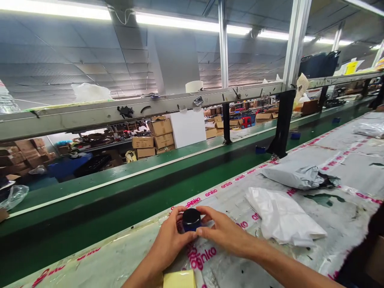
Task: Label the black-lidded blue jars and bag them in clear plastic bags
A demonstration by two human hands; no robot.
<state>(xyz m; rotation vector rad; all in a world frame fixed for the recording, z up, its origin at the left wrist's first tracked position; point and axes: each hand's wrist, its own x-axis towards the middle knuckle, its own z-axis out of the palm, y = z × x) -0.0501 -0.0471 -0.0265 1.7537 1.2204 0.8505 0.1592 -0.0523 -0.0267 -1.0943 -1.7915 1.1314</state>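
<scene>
A small dark blue jar with a black top (191,218) stands upright on the covered bench at the lower middle. My left hand (172,236) grips it from the left, with fingers behind and thumb in front. From the right, my right hand (220,230) holds the same jar between thumb and fingers. Just below my hands lies a yellow pad (179,279), partly cut off by the frame's bottom edge. To the right of my right hand rests a crumpled white plastic bag (282,216).
A green conveyor belt (162,192) runs beyond the bench, with small blue items (295,136) on its far right part. A grey plastic package (294,176) lies behind the white bag. A black post (282,124) and a metal rail (168,102) stand over the belt.
</scene>
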